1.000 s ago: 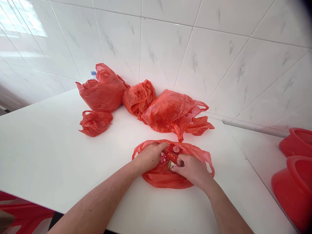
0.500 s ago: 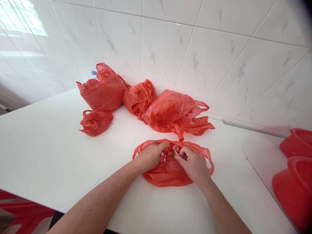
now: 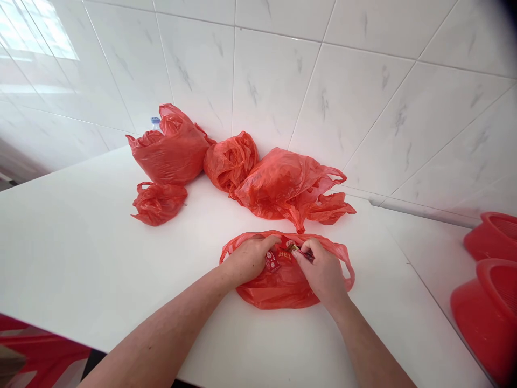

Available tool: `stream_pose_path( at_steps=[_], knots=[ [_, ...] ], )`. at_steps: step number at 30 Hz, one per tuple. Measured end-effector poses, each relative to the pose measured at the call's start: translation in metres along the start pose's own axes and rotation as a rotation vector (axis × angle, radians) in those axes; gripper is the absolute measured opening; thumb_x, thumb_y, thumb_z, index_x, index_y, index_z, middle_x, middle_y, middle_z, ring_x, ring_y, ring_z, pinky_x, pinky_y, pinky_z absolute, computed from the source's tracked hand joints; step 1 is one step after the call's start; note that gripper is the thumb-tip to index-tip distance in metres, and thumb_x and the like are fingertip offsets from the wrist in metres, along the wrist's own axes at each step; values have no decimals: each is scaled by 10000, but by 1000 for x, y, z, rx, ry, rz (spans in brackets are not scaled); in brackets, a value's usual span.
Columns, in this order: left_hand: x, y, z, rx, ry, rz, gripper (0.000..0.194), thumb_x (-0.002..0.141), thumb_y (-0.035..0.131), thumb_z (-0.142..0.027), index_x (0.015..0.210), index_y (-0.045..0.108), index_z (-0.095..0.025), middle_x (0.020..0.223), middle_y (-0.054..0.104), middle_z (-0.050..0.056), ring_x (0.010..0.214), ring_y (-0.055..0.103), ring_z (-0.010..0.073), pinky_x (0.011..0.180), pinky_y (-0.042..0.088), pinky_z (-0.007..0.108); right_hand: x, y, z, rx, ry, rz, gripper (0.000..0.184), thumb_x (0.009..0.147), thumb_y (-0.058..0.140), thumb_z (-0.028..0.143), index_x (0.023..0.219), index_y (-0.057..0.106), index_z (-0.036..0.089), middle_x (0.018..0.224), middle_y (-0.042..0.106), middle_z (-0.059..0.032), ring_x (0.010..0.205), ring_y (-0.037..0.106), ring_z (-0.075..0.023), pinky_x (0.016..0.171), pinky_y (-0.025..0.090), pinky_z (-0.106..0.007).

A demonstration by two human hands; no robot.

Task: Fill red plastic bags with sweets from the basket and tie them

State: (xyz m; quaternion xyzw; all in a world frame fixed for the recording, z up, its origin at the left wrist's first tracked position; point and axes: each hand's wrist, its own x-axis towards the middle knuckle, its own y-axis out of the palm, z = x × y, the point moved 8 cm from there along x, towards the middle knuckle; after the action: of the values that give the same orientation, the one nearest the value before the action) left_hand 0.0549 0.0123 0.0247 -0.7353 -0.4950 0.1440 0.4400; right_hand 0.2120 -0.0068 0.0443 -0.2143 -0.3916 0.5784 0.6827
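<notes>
An open red plastic bag lies on the white table, and both my hands reach into its mouth. My left hand is curled at the bag's left side, closed on a small red packet with white marks; its other fingers are hidden in the bag. Between finger and thumb, my right hand pinches a small wrapped sweet in a dark red and gold wrapper. Between the hands, more red wrapping with gold print shows inside the bag.
Along the tiled wall stand a full red bag, a knotted red bag and a bulging red bag. A small red bag sits nearer, at left. A blue bottle cap shows behind. Red plastic baskets stand at right.
My right hand has shifted slightly right with the wrapped sweet. More gold-printed red wrapping shows between the hands. My left hand stays in place.
</notes>
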Motion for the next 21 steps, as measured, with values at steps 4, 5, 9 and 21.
stream_pose_path(
  at_steps=[4, 5, 9, 21],
  knots=[
    [0, 0, 0, 14, -5, 6, 473, 787, 363, -71, 1183, 510, -284, 1000, 626, 11, 934, 577, 176, 769, 464, 281, 1, 5, -1, -20, -16, 35, 207, 810, 523, 351, 687, 414, 226, 611, 537, 56, 511, 469, -111, 511, 333, -239],
    [0, 0, 0, 15, -7, 7, 470, 784, 371, -73, 1180, 513, -282, 1002, 626, 12, 936, 578, 178, 769, 465, 281, 1, 7, 0, -18, -19, 54, 193, 813, 518, 344, 696, 417, 228, 628, 548, 54, 523, 478, -113, 517, 336, -238],
    [-1, -1, -1, 3, -8, 4, 436, 794, 366, -80, 1147, 537, -272, 994, 626, 14, 909, 584, 171, 757, 470, 276, 0, 12, 0, 0, -14, 119, 191, 843, 485, 360, 729, 398, 235, 626, 533, 59, 523, 470, -117, 509, 329, -237],
    [-1, -2, -3, 11, 6, -3, 456, 782, 362, -58, 1153, 527, -266, 969, 637, 17, 914, 589, 175, 755, 475, 278, 0, 15, -4, 12, 40, 159, 215, 882, 396, 430, 779, 367, 244, 627, 508, 46, 527, 460, -142, 487, 309, -253]
  ],
)
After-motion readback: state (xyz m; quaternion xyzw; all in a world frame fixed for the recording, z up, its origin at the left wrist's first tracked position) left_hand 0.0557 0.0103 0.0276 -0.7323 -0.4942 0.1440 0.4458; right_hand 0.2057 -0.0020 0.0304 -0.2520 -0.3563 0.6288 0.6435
